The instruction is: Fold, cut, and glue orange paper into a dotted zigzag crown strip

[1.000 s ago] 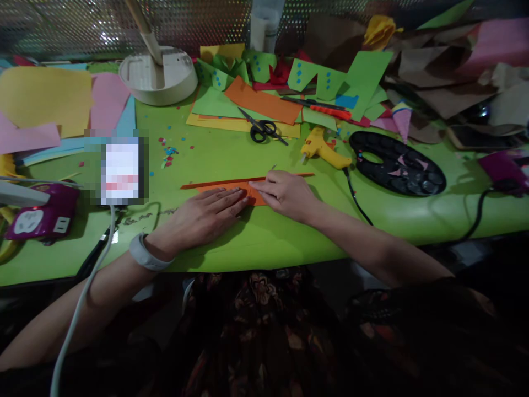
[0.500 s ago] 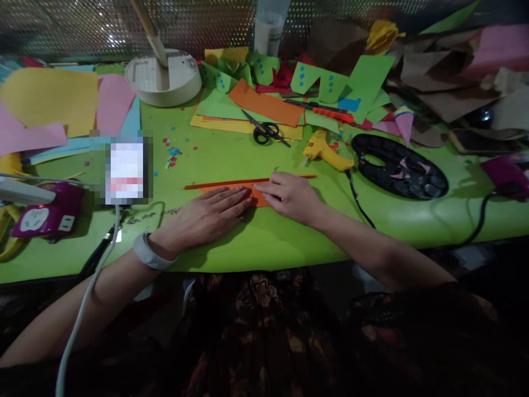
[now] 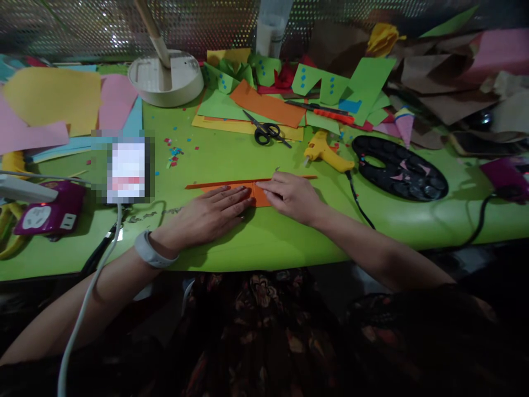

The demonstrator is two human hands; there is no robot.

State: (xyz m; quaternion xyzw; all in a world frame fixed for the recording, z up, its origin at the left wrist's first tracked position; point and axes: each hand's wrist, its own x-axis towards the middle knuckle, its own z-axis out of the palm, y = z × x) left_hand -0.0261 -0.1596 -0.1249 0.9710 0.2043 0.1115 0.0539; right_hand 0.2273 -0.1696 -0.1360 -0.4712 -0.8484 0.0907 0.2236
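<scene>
A folded strip of orange paper (image 3: 260, 199) lies on the green table in front of me, its narrow raised edge running along the far side. My left hand (image 3: 212, 215) rests flat across its left part, fingers stretched out and pointing right. On the right part, my right hand (image 3: 295, 199) is curled, with fingertips pressed on the paper near its far edge and a crease. The two hands almost meet at the middle of the strip. Much of the paper is hidden beneath them. A yellow glue gun (image 3: 324, 153) lies just beyond my right hand.
Black scissors (image 3: 268, 132) lie beyond the strip, near sheets of coloured paper (image 3: 248, 129). At right is a black palette (image 3: 399, 168). A white lamp base (image 3: 176, 91) stands at back left. Purple power socket (image 3: 52, 209), blurred-out phone (image 3: 128, 170) and white cable (image 3: 88, 286) are at left.
The view has shifted very slightly. Both hands stay in nearly the same place on the orange paper; the right fingertips have moved a little, showing slightly more of the crease.
</scene>
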